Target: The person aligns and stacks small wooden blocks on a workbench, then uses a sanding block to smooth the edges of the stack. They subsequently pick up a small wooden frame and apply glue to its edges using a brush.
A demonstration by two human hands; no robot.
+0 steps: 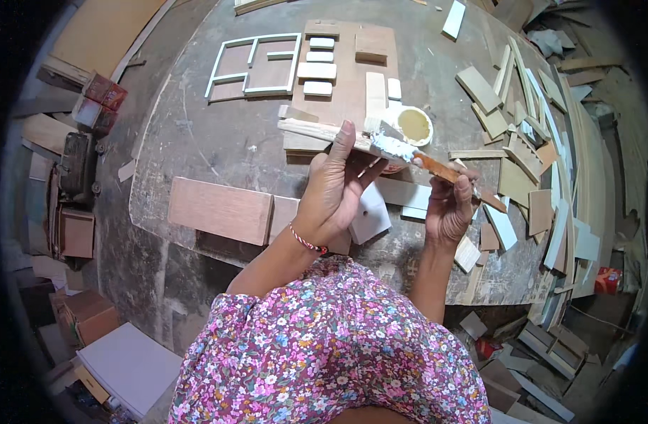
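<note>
My left hand [331, 185] grips a pale wooden strip [311, 128], with the thumb along its near side and the fingers underneath. In my right hand [451, 210] is a flat brown wooden stick [444, 172], its far end thick with white paste. That pasty end meets or overlaps the strip's right end; whether they touch cannot be told. Just behind stands a round white tub [416, 127] with a yellowish inside. Below my hands a white block with a small hole [370, 215] lies on the worktable, beside a long reddish-brown wooden block [221, 210].
A white-edged partitioned frame [252, 65] lies at the back left. Next to it, a brown board [341, 99] carries several small white-faced blocks. Loose wood offcuts [518, 180] crowd the worktable's [161, 141] right side. Boxes and a white panel [131, 367] occupy the lower left.
</note>
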